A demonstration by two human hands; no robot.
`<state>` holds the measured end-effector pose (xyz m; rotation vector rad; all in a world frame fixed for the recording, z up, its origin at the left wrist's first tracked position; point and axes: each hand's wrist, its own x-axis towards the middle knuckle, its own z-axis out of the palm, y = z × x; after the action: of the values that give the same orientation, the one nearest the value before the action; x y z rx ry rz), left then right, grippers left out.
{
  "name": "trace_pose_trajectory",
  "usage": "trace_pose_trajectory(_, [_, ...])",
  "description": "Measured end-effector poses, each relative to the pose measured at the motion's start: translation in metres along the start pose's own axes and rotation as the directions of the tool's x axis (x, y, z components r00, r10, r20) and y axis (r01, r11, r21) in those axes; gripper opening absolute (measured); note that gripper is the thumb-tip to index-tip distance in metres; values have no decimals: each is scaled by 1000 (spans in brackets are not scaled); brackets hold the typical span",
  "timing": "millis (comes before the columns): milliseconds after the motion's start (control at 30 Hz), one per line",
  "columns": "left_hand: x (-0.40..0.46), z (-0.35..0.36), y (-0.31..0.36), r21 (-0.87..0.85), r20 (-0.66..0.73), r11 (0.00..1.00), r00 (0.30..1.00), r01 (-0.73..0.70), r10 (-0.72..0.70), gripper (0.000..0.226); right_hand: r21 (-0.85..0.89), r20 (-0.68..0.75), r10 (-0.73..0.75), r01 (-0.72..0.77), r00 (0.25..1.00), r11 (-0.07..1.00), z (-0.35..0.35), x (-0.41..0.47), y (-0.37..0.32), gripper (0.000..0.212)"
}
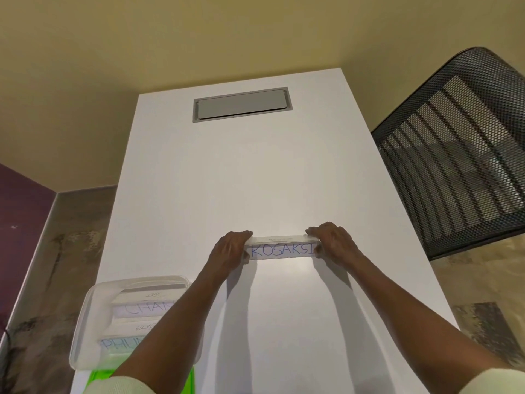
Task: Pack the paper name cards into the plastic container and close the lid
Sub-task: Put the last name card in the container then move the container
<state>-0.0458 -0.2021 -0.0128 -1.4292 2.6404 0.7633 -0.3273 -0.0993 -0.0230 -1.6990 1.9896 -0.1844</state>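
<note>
1. Midway along the white table (255, 172), a name card (282, 249) lettered "KOSAKSI" stood on its long edge with the writing turned toward the near side. Both hands gripped it by its ends, probably so its clear holder could be lifted level without bending.

2. To the near left, the plastic container (85, 331) sat on the table with its top open. Inside it, cards reading "CHAN…" and "PHU…" lay flat in a row, so this card was judged to be the next one to go in.

3. Under the container's near edge showed something bright green (98, 379), possibly the lid. What it was could not be told for certain.

4. Both arms reached far forward, nearly straight, and converged on the card. The left forearm crossed over the container's right side.

5. The left hand (231, 250) curled round the card's left end, fingers over the top edge and thumb at the near face.

6. The right hand (332, 243) mirrored it at the right end, with knuckles up and fingers wrapped over the top.

7. Beyond the right edge of the table stood a mesh chair (454, 149).
</note>
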Motion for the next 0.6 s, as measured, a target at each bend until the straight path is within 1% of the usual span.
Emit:
trace_pose_trajectory(33, [1,-1,1,-9,5,1000,1000,13,-13,60,9,15,29,-29,999,1000,-1,1,-1,50])
trace_pose_trajectory(67, [2,-1,2,-1,-1,1000,1000,-3,3,59,29,13,39,-39,999,999,0,4,-1,48])
trace_pose_trajectory(133, [5,1,-1,-6,-22,1000,999,-24,24,56,62,-9,33,-33,999,998,2,5,1,47])
trace_pose_trajectory(200, [4,1,-1,-2,-14,999,999,-35,34,52,45,-5,15,-15,1000,999,3,5,2,46])
trace_pose_trajectory(300, [4,6,-2,-25,-41,997,996,-76,75,46,34,2,8,-9,1000,999,3,6,0,43])
trace_pose_trajectory(400, [4,0,4,29,-40,997,996,-73,75,41,34,-15,13,-13,1000,999,3,6,-1,41])
trace_pose_trajectory(433, [5,1,3,25,-74,994,991,-110,112,40,27,-11,16,-16,1000,1000,4,6,-1,42])
trace_pose_trajectory(500, [5,2,4,38,-89,988,985,-146,149,38,8,-8,17,-17,1000,1000,4,5,-2,42])
trace_pose_trajectory(567, [4,1,6,74,-33,993,995,-88,91,33,28,-22,29,-28,999,999,5,4,-3,37])
trace_pose_trajectory(600, [5,-1,6,78,20,997,999,-29,28,32,49,-32,41,-39,999,998,4,4,-3,33])
